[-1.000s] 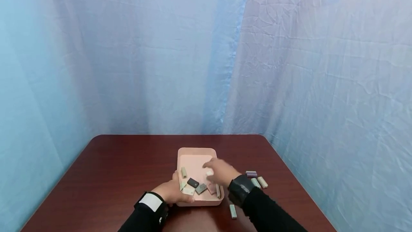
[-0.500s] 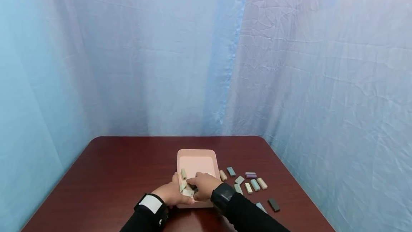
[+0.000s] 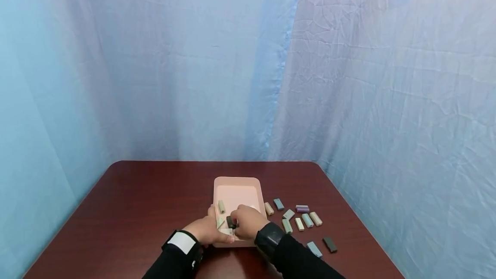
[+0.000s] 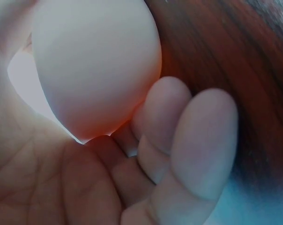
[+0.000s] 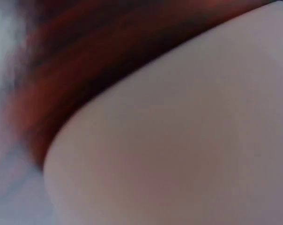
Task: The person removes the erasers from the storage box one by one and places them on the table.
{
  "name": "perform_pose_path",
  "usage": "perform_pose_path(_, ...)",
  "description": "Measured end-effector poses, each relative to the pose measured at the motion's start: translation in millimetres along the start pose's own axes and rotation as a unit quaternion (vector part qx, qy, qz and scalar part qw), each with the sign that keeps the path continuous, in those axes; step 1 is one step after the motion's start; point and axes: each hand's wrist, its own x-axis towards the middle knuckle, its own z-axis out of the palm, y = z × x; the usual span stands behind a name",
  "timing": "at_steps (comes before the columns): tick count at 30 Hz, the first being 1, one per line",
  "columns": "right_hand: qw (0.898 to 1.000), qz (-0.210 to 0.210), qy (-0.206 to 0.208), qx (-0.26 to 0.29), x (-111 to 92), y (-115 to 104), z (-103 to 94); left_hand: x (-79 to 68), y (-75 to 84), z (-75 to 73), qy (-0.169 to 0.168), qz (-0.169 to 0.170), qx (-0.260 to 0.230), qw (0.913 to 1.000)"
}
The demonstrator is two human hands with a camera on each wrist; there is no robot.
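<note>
The left hand (image 3: 209,230) grips the pink tray (image 3: 237,193) at its near left side, and there, down in the tray's near half, the right hand (image 3: 249,222) pinches a dark block (image 3: 230,222), with loose blocks (image 3: 307,220) strewn across the table (image 3: 155,201) to the right!

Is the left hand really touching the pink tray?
Touching. The left wrist view shows it: the pink tray meets the left hand with no gap at its lower edge.

Black sleeves (image 3: 301,256), white-patched left wristband (image 3: 183,243)
</note>
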Motion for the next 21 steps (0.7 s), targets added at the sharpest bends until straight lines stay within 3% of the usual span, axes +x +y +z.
perform_pose_path(6, 0.998, 0.010, 0.027, 0.048, -11, 0, -9.2, 0.6, -0.7, 2.3, 0.011, -0.001, 0.015, 0.9998)
perform_pose_path(9, 0.993, 0.011, 0.069, 0.097, -22, 12, -18.3, 0.7, -1.4, 2.7, 0.008, -0.002, 0.013, 0.9999)
perform_pose_path(12, 0.984, 0.029, 0.128, 0.125, -37, 38, -29.9, 1.3, -1.0, 2.7, 0.012, -0.003, 0.017, 0.9998)
perform_pose_path(16, 0.973, 0.102, 0.181, 0.103, -69, 93, -39.7, 1.9, 1.1, 5.2, 0.019, -0.010, 0.021, 0.9996)
perform_pose_path(21, 0.960, 0.203, 0.178, 0.069, -120, 156, -40.1, -1.3, 3.3, 7.1, 0.021, -0.014, 0.023, 0.9994)
